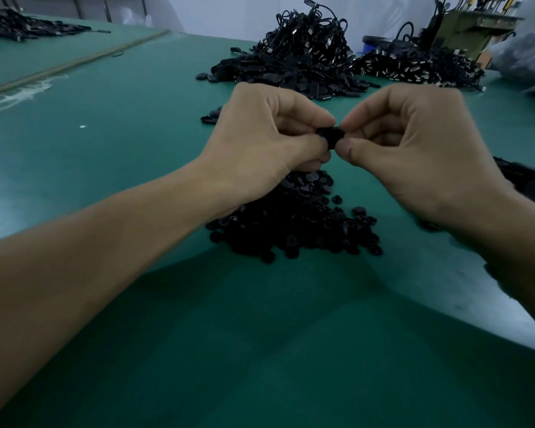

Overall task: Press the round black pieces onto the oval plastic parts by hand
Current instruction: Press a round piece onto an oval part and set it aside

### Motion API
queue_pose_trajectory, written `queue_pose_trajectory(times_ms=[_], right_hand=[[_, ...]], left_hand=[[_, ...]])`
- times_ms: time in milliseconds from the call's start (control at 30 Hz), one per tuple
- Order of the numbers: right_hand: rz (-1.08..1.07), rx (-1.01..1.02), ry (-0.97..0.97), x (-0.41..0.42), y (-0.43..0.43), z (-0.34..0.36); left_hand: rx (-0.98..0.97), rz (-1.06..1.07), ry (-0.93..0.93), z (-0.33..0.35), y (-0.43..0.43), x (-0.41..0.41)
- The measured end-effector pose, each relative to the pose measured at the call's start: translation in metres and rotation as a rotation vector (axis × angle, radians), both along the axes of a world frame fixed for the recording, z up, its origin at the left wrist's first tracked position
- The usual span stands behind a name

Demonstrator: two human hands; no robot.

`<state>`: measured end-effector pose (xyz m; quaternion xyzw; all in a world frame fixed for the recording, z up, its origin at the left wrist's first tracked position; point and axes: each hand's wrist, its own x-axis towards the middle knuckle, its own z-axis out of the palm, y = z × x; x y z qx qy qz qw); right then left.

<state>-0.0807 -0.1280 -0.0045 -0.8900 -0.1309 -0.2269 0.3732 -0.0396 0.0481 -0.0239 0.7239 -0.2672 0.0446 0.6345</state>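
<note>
both hands raised, left hand (269, 134) and right hand (414, 140) grips pinching one black piece (329, 135)

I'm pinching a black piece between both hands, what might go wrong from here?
The black piece, pinched between left hand and right hand, may slip and fall into the pile of round pieces beneath and get lost. The fingers cover most of it, so crooked seating might go unnoticed.

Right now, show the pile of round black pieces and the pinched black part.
pile of round black pieces (300, 225): head view, its middle.
pinched black part (329, 136): head view, exposed middle.
</note>
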Motion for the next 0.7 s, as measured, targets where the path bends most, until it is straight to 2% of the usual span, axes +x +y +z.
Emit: queue_pose_trajectory(times_ms=[300,567,700], right_hand=[[-0.001,-0.053,0.026,-0.0029,0.0005,-0.001],[-0.041,-0.001,0.048,-0.0024,0.0029,-0.0038],[-0.021,0.045,0.041,-0.0022,0.0065,-0.0057]], left_hand=[[0.139,0.056,-0.138,-0.0044,-0.0005,0.0038],[0.234,0.092,-0.258,-0.0037,-0.0003,0.0017],[0.199,0.095,-0.217,-0.0028,0.0006,0.0049]])
